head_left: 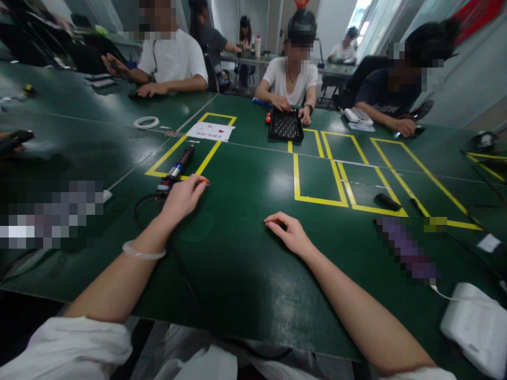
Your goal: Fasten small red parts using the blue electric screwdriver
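Note:
My left hand (182, 198), with a translucent bangle (143, 251) on its wrist, is closed in a pinch over the green table. A small orange piece (204, 180) shows at its fingertips; its kind is too small to tell. Right beside that hand lies a black cylindrical tool (181, 162) with a silver-and-blue band and a black cable (186, 279). Further right, my right hand (292, 235) hovers near the tabletop, thumb and fingertips brought together, and nothing shows between them.
Yellow tape rectangles (320, 201) mark the green table (237, 285). A paper sheet (211, 131) and a tape roll (146, 122) lie further back. Across the table, a person handles a black compartment tray (285, 125). A white case (473, 327) with a cable stands at the right.

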Motion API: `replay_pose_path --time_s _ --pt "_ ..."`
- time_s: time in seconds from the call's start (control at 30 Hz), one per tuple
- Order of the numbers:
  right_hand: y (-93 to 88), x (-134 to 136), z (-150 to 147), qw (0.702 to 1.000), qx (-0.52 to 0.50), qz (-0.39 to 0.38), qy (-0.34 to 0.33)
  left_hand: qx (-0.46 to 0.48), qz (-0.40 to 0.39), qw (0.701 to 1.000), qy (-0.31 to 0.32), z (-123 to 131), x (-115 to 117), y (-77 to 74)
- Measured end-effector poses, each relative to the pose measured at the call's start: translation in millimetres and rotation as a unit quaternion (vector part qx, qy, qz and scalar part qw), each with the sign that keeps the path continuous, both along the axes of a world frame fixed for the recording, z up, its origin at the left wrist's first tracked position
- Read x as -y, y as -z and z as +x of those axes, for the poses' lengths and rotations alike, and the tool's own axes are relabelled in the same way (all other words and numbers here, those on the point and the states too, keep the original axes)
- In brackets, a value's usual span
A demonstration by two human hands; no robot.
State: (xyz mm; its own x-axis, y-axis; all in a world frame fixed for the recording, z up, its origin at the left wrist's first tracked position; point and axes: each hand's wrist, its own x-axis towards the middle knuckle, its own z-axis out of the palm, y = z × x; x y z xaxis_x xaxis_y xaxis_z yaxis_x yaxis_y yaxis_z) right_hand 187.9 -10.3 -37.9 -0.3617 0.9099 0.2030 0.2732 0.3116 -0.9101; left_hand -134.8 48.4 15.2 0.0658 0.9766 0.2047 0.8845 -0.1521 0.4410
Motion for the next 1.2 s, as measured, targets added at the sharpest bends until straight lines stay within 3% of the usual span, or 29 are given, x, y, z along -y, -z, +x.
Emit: replay_pose_path --time_s 0.07,0.13,0.27,0.37,0.47,0.67,1.2 --pt "1.8 -0.6 0.5 1.000 -0.009 -0.012 0.002 0.130 -0.080 0.980 0.131 35.0 8.7 3.4" --pt "2.5 -0.7 1.1 0.999 -0.035 -0.029 0.001 0.197 -0.161 0.941 0.225 67.9 17.8 5.4" --pt "-0.9 0.3 1.6 0.993 -0.093 -0.063 -0.031 0.275 -0.279 0.865 0.314 110.9 28.4 5.2" --pt "-5.3 0.9 0.9 0.988 -0.115 -0.077 -0.064 0.287 -0.303 0.838 0.351 123.4 28.2 6.9" --pt "-6.6 0.4 0.4 0.986 -0.125 -0.078 -0.079 0.307 -0.304 0.833 0.345 127.8 26.2 11.8" --pt "-0.2 -1.1 0.0 0.992 -0.103 -0.062 -0.027 0.364 -0.312 0.834 0.273 129.4 27.5 19.4" --pt "1.1 -0.7 0.1 0.994 -0.101 -0.041 0.004 0.335 -0.201 0.878 0.277 127.4 35.9 23.2"
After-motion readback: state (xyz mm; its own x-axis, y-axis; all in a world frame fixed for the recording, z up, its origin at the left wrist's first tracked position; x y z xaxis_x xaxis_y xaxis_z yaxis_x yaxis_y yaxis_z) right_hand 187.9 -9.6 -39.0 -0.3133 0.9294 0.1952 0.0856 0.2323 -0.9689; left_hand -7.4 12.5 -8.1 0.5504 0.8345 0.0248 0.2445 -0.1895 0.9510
